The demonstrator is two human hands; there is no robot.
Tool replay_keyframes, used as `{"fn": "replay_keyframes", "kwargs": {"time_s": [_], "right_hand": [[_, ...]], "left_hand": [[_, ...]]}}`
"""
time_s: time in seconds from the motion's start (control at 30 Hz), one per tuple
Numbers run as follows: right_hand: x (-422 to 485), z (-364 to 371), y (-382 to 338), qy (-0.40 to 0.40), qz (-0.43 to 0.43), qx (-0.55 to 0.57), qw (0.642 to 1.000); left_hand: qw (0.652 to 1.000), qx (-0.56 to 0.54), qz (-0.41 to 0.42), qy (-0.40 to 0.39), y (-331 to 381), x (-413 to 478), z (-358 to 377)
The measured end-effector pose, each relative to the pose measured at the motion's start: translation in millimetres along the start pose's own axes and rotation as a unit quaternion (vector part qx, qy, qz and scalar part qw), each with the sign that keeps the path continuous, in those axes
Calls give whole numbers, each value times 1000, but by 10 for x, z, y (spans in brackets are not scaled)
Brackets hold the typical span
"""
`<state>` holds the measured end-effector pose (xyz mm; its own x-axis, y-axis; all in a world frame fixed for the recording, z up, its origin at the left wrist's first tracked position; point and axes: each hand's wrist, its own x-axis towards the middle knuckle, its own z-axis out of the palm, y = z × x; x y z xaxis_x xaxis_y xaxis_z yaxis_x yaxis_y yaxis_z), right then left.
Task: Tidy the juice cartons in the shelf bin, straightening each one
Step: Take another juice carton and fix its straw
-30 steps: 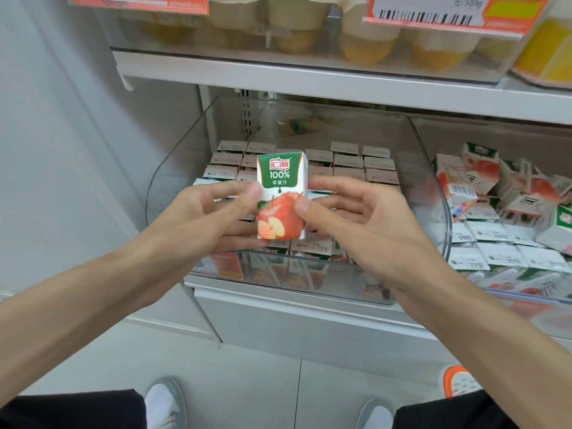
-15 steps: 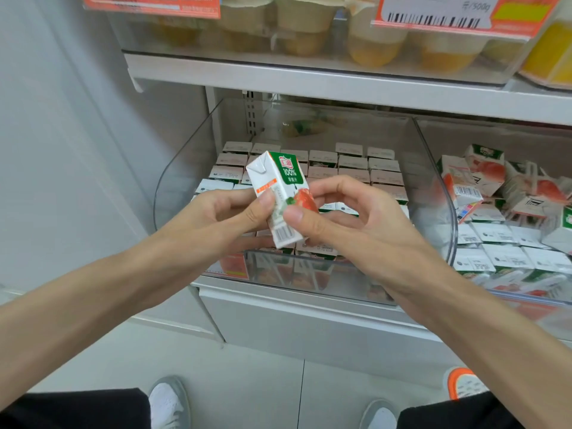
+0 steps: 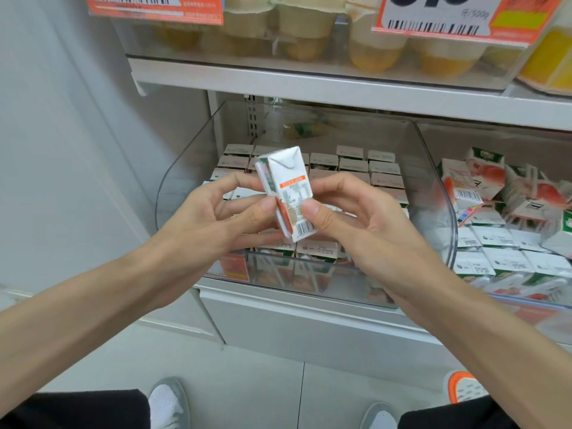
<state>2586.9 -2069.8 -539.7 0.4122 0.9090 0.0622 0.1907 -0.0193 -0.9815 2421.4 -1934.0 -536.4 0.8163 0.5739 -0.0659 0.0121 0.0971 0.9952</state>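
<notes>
Clear shelf bin (image 3: 182,181) holds upright carton rows; above them, left hand (image 3: 213,218) and right hand (image 3: 356,224) pinch one tilted juice carton (image 3: 286,193).

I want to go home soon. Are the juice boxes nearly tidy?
Partly. In the left bin, the rows of cartons stand neat. One held carton is pinched between the left grip and right grip, not yet placed. The jumbled cartons in the right bin remain.

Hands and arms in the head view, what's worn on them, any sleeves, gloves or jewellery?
The left hand and right hand are bare: no gloves, no rings on the fingers that show. Both forearms are uncovered, with no sleeve, watch or band in view.
</notes>
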Motion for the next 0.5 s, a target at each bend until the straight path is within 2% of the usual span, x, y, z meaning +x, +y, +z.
{"fn": "replay_keyframes", "kwargs": {"time_s": [0.1, 0.17, 0.27, 0.5], "right_hand": [[3, 27, 10, 15, -47, -75, 996], [-3, 40, -16, 20, -51, -84, 995], [-16, 47, -65, 8, -43, -55, 998], [1, -57, -66, 36, 16, 11, 999]], "left_hand": [[1000, 8, 0, 28, -13, 8, -13], [999, 19, 2, 50, -24, 14, -16], [998, 27, 5, 59, -44, 26, -22], [997, 56, 21, 49, -32, 46, -31]]}}
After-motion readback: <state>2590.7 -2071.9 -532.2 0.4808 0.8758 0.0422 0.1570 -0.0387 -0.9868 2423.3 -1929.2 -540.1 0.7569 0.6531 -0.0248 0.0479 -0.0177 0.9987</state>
